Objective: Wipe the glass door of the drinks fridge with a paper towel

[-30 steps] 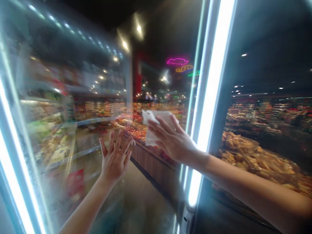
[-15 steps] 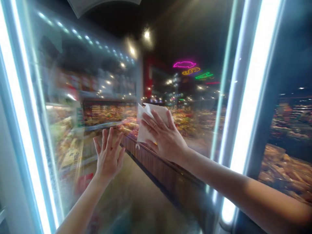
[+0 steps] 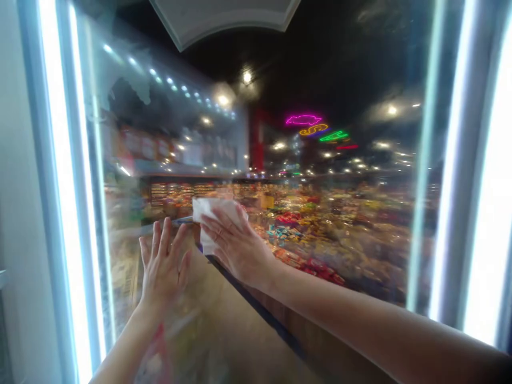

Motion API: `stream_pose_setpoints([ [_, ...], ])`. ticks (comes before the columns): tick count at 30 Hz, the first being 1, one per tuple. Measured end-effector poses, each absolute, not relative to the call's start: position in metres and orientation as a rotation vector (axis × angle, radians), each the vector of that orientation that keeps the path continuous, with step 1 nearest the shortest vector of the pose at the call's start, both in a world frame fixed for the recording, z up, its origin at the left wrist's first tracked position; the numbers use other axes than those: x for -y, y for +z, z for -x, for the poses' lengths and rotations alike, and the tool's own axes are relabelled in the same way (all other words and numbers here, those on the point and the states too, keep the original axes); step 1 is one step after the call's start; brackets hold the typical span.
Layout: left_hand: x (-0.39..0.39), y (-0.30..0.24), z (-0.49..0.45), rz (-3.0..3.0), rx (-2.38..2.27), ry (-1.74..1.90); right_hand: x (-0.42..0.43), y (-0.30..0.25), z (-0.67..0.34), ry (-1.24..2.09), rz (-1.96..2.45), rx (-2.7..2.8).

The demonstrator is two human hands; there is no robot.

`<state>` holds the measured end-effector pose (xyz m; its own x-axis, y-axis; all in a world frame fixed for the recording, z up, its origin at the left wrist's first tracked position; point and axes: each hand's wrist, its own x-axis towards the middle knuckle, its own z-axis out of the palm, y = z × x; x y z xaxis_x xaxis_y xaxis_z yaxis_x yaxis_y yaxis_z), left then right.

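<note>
My right hand lies flat over a folded white paper towel and holds it against a clear glass pane. The towel's upper and left edges stick out past the fingers. Lower and to the left, my left hand is open with its fingers spread, palm toward the glass. It holds nothing, and whether it touches the pane I cannot tell. A gap separates the two hands.
Bright light tubes run up the left side, and another bright tube stands at the right. A pale curved panel hangs above. Through or in the glass show blurred goods displays, a floor and coloured neon signs.
My right hand has moved left and slightly down across the pane with the paper towel, nearer my left hand. The left hand has shifted slightly left, and the view has turned.
</note>
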<state>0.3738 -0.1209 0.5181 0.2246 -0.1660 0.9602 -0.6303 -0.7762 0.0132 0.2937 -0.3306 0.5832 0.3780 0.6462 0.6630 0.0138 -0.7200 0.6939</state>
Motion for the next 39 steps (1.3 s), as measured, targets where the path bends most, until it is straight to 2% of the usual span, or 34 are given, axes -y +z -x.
stream_pose_setpoints([
  [4, 0.097, 0.517, -0.386, -2.094, 0.657, 1.541, 0.309, 0.568, -0.305, 1.191, -1.874, -0.673],
  [10, 0.082, 0.518, -0.396, -2.063, 0.668, 1.511, 0.275, 0.627, -0.307, 1.187, -2.042, -0.548],
  [15, 0.083, 0.514, -0.403, -2.001, 0.648, 1.541, 0.262, 0.633, -0.313, 1.034, -1.942, -0.716],
  [21, 0.090, 0.523, -0.408, -1.964, 0.644, 1.544, 0.256, 0.670, -0.315, 1.205, -2.047, -0.464],
  [26, 0.104, 0.545, -0.400, -1.921, 0.698, 1.599, 0.280, 0.661, -0.300, 1.055, -1.960, -0.584],
  [32, 0.138, 0.576, -0.382, -1.843, 0.810, 1.681, 0.329, 0.699, -0.267, 1.278, -2.095, -0.350],
  [39, 0.188, 0.608, -0.356, -1.788, 0.923, 1.694, 0.376, 0.684, -0.236, 1.173, -2.102, -0.428],
])
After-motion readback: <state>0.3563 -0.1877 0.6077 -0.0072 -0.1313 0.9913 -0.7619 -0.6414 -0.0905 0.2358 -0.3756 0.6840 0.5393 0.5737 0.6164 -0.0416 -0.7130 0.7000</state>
